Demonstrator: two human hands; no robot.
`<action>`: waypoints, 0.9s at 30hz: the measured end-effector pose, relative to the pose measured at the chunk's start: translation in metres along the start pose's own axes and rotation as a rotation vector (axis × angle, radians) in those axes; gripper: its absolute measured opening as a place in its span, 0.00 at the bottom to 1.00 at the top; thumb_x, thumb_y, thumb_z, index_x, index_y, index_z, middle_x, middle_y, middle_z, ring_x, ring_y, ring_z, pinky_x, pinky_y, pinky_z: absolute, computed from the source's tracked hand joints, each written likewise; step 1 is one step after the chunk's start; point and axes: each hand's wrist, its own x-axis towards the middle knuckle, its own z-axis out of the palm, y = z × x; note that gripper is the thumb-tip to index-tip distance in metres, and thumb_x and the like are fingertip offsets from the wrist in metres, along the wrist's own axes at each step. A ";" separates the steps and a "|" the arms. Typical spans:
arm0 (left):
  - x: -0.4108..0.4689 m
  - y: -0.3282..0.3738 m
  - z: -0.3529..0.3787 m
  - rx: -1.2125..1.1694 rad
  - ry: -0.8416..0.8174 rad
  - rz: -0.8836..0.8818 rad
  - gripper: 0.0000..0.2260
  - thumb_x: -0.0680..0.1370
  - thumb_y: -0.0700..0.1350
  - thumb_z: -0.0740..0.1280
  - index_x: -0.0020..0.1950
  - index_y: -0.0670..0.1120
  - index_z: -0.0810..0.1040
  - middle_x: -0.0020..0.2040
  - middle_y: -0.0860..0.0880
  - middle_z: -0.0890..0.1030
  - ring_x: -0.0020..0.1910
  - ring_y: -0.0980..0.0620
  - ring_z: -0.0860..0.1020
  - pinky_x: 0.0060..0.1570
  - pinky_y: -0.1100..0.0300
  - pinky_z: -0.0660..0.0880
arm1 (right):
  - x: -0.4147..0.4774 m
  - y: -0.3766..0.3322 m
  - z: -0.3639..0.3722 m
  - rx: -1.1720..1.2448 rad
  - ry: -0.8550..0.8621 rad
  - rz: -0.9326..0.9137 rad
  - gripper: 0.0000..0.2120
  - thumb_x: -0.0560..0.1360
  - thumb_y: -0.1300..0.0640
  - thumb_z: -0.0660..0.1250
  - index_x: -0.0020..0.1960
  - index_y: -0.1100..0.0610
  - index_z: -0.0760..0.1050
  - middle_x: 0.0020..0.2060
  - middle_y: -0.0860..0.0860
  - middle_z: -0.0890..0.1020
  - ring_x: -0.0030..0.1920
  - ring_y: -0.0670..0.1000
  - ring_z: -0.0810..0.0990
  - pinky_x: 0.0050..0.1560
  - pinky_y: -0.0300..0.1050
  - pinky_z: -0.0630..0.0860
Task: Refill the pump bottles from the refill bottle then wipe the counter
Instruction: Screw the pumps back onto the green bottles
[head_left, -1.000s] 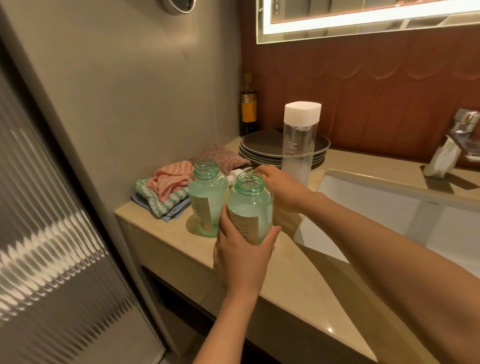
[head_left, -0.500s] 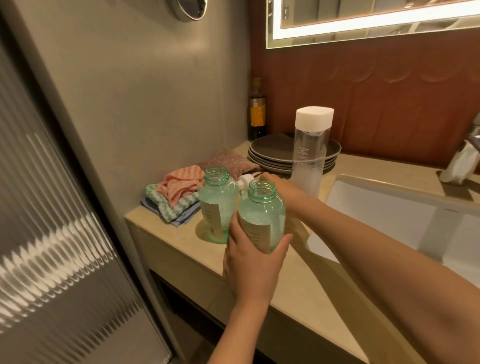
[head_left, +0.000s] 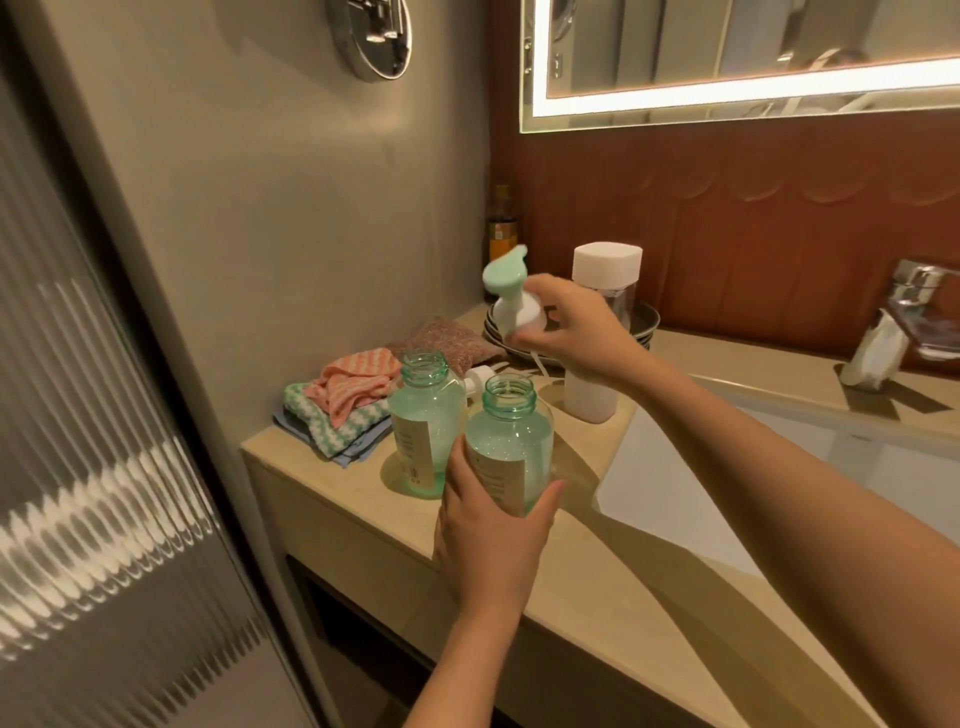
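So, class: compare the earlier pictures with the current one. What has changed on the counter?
The right hand has lifted a pump head up from behind the bottles. The left hand still grips the near pump bottle; the other pump bottle and refill bottle stayed put.

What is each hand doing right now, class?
Left hand: closed around the nearer green pump bottle, which stands on the counter.
Right hand: closed on a pump head, lifted above the bottles.
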 end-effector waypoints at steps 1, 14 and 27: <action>0.000 0.000 0.000 0.000 -0.001 0.000 0.46 0.64 0.66 0.72 0.75 0.52 0.53 0.72 0.51 0.67 0.69 0.48 0.68 0.64 0.47 0.69 | 0.000 -0.007 -0.007 0.041 0.041 -0.003 0.23 0.70 0.55 0.72 0.64 0.57 0.71 0.57 0.49 0.78 0.55 0.47 0.75 0.54 0.39 0.71; 0.000 0.001 -0.001 0.051 -0.028 -0.022 0.49 0.64 0.72 0.64 0.76 0.49 0.52 0.71 0.48 0.68 0.66 0.44 0.70 0.61 0.46 0.70 | -0.004 -0.084 -0.066 0.505 0.194 -0.038 0.14 0.75 0.58 0.66 0.58 0.62 0.74 0.49 0.51 0.79 0.45 0.40 0.79 0.44 0.30 0.73; -0.001 0.002 -0.002 0.054 -0.020 -0.012 0.47 0.66 0.70 0.67 0.76 0.50 0.51 0.72 0.49 0.67 0.67 0.44 0.69 0.61 0.48 0.70 | -0.036 -0.057 -0.024 0.404 -0.063 0.109 0.14 0.71 0.56 0.71 0.55 0.54 0.75 0.48 0.46 0.81 0.45 0.38 0.79 0.43 0.28 0.74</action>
